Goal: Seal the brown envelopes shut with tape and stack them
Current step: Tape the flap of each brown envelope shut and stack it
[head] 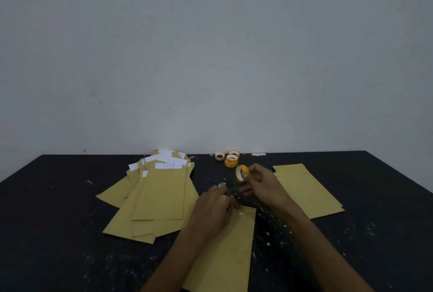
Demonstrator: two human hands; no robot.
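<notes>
Centrally, a brown envelope (234, 245) lies on the black table (58, 221), its mouth under the left hand (214, 207), whose curled fingers appear to pinch a pulled tape strip (221, 184). The right hand (262, 182) grips the yellow tape roll (242, 173). Step, as judged: drawing tape. Next, the strip needs tearing and pressing across the flap. The unsealed pile (159, 195) lies at left, the apparently sealed stack (307, 188) at right.

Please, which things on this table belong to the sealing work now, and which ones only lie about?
Job: tape roll in the right hand; front envelope under the left hand; left envelope pile; right envelope stack.
Lying about: spare tape rolls; white scraps on the table.
</notes>
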